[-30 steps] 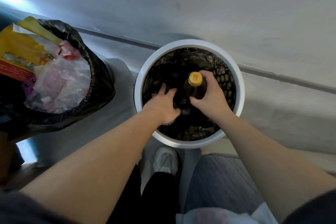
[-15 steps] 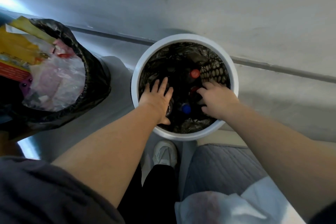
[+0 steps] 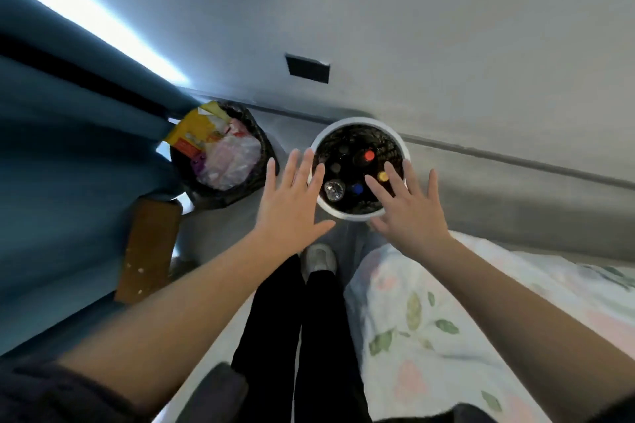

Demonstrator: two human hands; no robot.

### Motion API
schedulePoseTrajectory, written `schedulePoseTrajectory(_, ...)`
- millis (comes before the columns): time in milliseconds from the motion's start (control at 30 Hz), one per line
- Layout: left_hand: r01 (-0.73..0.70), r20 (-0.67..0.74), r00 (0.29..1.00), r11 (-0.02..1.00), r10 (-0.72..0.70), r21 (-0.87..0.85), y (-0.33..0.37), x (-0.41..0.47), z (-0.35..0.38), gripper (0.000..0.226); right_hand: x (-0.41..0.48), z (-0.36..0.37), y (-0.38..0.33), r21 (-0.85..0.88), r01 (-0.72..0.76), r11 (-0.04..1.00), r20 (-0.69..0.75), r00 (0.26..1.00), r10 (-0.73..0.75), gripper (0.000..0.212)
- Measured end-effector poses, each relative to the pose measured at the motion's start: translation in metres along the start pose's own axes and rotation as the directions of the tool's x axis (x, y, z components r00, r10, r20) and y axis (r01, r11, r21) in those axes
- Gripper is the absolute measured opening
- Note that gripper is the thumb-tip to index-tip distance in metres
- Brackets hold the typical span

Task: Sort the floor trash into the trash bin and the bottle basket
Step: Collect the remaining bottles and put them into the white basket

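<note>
My left hand (image 3: 292, 203) and right hand (image 3: 409, 213) hover spread, empty, over the bottle basket (image 3: 360, 121). Bottles (image 3: 368, 156) stand upright inside; the trash bin (image 3: 268, 154) sits leftward, probably nearer my left.

Inside the bottle basket (image 3: 350, 214) only bottle caps (image 3: 369, 155) show; bodies lost in dark.

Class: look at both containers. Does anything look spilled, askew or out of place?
The black-lined trash bin is heaped; a yellow wrapper juts over its rim. The white round bottle basket looks tidy, bottles all inside.
</note>
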State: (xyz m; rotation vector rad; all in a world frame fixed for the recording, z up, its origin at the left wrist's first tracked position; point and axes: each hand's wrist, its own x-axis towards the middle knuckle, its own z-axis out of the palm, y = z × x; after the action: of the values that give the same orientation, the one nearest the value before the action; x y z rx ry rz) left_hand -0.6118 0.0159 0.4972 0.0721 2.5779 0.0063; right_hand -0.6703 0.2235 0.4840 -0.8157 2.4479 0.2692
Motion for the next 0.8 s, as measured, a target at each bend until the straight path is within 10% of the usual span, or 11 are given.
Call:
schedulePoseTrajectory(400,0.471,-0.067,0.861,0.840,-0.504,-0.269,-0.015,-0.273,-0.081,0.085,-0.156,-0.137,-0.139,0.176,0.226,0.958,-0.177,0.965,-0.195,0.066)
schedulePoseTrajectory(800,0.812,0.208,0.347,0.182,-0.915,-0.554,0.016,-0.450,-0.003,0.078,-0.203,-0.167,-0.286,-0.228,0.709,0.667,-0.041,0.677,-0.734,0.066)
